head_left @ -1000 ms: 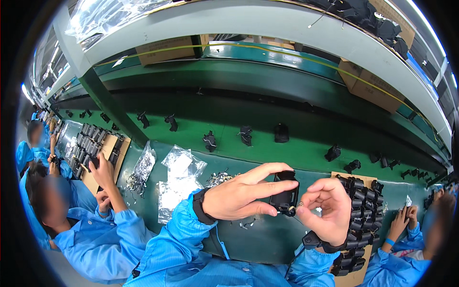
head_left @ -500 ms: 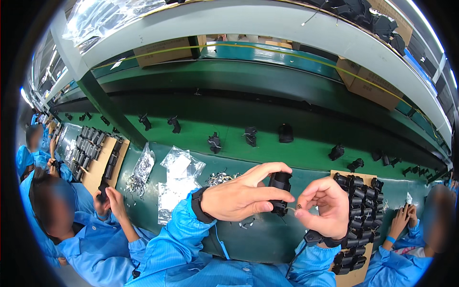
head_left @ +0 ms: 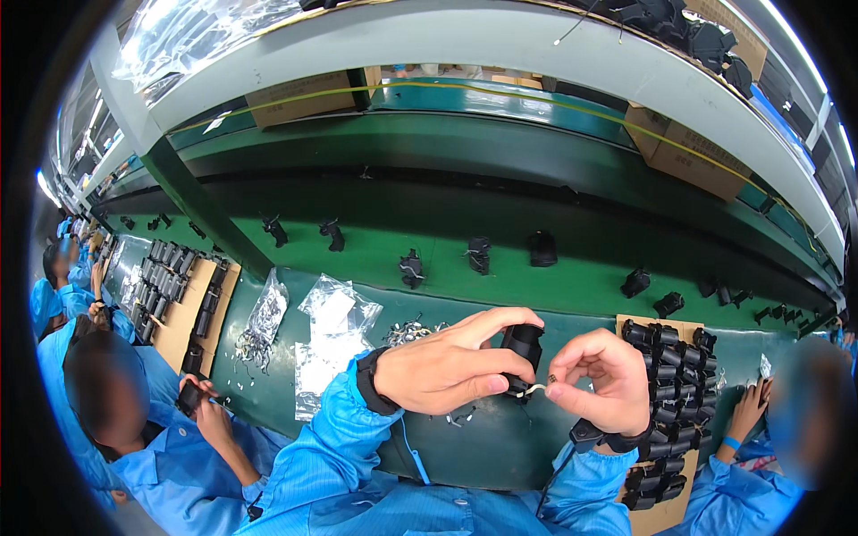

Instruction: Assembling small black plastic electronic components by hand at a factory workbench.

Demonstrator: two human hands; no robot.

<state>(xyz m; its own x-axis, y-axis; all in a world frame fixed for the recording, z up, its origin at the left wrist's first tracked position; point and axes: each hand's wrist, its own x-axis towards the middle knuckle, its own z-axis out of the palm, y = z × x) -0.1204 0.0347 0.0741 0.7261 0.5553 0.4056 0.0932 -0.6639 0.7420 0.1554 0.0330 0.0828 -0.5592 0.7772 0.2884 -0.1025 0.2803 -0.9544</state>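
Observation:
My left hand (head_left: 451, 362) grips a black plastic housing (head_left: 524, 343) between the thumb and fingers, above the green bench. A short pale wire (head_left: 535, 389) comes off its lower end. Thumb and forefinger of my right hand (head_left: 612, 384) pinch the wire's free end, where a small dark connector-like piece (head_left: 552, 379) shows at the fingertips. The rest of that piece is hidden. Below and beside the left hand lie loose small wires (head_left: 413, 331) in a pile.
Cardboard with rows of black housings (head_left: 666, 384) lies right of my hands. Clear plastic bags (head_left: 335, 313) and a bag of wires (head_left: 262, 322) lie left. Black parts (head_left: 542, 248) stand on the green conveyor (head_left: 357, 268) ahead. Co-workers sit on both sides. A shelf beam (head_left: 500, 45) crosses overhead.
The housing in my left hand has tilted slightly, and the pale wire shows more plainly. Parts on the conveyor have shifted right. The left co-worker's hands, with a black part, have lowered.

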